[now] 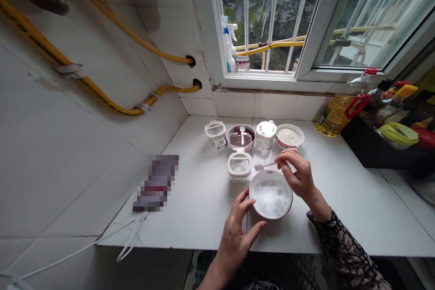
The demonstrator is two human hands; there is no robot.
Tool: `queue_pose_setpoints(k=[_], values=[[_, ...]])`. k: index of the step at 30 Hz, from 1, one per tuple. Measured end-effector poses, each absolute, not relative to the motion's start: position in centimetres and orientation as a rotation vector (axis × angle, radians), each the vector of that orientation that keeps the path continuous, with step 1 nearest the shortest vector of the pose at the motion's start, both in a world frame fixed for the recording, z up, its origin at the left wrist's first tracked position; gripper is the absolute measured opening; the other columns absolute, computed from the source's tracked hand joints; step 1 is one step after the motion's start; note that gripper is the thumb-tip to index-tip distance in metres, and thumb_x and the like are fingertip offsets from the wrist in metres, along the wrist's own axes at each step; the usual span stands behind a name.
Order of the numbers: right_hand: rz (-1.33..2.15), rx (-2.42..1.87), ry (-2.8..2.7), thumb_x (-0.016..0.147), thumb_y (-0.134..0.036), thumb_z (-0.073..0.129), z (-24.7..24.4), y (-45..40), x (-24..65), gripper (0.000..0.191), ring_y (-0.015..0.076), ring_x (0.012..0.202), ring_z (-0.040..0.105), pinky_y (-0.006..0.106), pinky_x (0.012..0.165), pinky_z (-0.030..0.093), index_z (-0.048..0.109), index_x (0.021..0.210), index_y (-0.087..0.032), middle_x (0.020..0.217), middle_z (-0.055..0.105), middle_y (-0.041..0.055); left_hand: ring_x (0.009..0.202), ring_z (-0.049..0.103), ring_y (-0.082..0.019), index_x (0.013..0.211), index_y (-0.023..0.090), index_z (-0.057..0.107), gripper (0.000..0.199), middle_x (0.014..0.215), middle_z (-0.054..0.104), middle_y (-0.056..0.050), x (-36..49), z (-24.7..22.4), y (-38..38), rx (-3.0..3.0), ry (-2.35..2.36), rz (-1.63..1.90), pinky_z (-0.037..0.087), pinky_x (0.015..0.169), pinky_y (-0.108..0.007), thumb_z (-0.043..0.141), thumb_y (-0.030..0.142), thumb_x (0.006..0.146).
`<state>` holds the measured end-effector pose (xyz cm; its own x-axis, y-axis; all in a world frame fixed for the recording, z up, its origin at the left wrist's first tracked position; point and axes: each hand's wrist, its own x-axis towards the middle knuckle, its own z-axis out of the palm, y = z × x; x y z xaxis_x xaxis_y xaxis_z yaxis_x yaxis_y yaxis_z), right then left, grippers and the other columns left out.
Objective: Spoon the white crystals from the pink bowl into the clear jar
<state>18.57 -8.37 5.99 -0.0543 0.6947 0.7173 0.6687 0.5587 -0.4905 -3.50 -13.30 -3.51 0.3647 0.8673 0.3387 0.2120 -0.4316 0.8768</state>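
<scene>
A small white spoon (264, 166) is pinched in my right hand (299, 174), its scoop end above the counter beside a lidded jar. Below it stands a bowl (271, 195) of white grains, sugar or salt. My left hand (238, 224) curves around the bowl's left side, fingers on the rim and thumb near its lower edge. The open-lidded clear jar (239, 166) just behind the bowl has some white contents. Farther back are another clear jar (215, 134), a bowl of dark red pieces (252, 132) partly hidden by a raised clear lid, a white-topped jar (265, 136) and a bowl of pale grains (289, 136).
An oil bottle (335, 111) and a black rack (356, 142) of condiment bottles stand at the right. A blurred-out device (157, 183) with a white cable (131, 240) lies left. Yellow pipes (115, 108) run along the wall. A barred window (272, 22) is behind.
</scene>
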Motion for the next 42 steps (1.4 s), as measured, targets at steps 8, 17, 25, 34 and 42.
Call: queue_pose_setpoints(k=[8, 17, 25, 34, 42], values=[[-0.026, -1.228, -1.992, 0.082, -0.006, 0.047, 4.7, -8.5, 19.6, 0.020, 0.0157, 0.058, 0.051, 0.036, 0.079, 0.042, 0.057, 0.074, -0.022, 0.064, 0.063, -0.0011, 0.134, 0.058, -0.030, 0.110, 0.025, 0.060, 0.021, 0.147, 0.055, -0.014, -3.2, -3.3, -13.5, 1.931, 0.993, 1.131, 0.054, 0.105, -0.043, 0.068, 0.029, 0.090], [-0.126, -1.084, -2.188, 0.086, -0.004, 0.045, 5.0, -9.5, 18.2, 0.021, 0.0191, 0.065, 0.048, 0.035, 0.080, 0.042, 0.058, 0.086, -0.021, 0.068, 0.062, 0.0018, 0.137, 0.055, -0.030, 0.102, 0.023, 0.064, 0.021, 0.148, 0.056, -0.016, -4.4, -1.5, -10.2, 1.903, 0.809, 0.876, 0.050, 0.110, -0.045, 0.074, 0.029, 0.084], [-0.122, -1.046, -2.193, 0.085, -0.004, 0.046, 5.4, -9.7, 18.5, 0.021, 0.0187, 0.063, 0.047, 0.035, 0.077, 0.041, 0.059, 0.085, -0.021, 0.066, 0.060, 0.0014, 0.137, 0.055, -0.030, 0.101, 0.022, 0.063, 0.021, 0.148, 0.056, -0.016, -4.4, -1.2, -9.9, 1.835, 0.805, 0.843, 0.047, 0.111, -0.046, 0.074, 0.032, 0.085], [-0.258, -1.048, -2.222, 0.085, -0.006, 0.046, 5.0, -10.1, 18.0, 0.021, 0.0186, 0.063, 0.046, 0.036, 0.079, 0.042, 0.059, 0.079, -0.021, 0.063, 0.058, 0.0018, 0.138, 0.054, -0.030, 0.096, 0.022, 0.062, 0.022, 0.147, 0.057, -0.014, -4.4, -0.5, -8.7, 1.794, 0.772, 0.776, 0.044, 0.114, -0.047, 0.076, 0.032, 0.082], [-0.178, -0.960, -2.155, 0.085, -0.005, 0.046, 5.6, -10.1, 18.3, 0.021, 0.0189, 0.067, 0.052, 0.036, 0.079, 0.044, 0.059, 0.090, -0.020, 0.069, 0.064, 0.0021, 0.139, 0.052, -0.031, 0.126, 0.024, 0.052, 0.046, 0.152, 0.050, -0.015, -4.4, -1.9, -10.4, 1.735, 0.780, 0.844, 0.043, 0.116, -0.050, 0.073, 0.032, 0.086]])
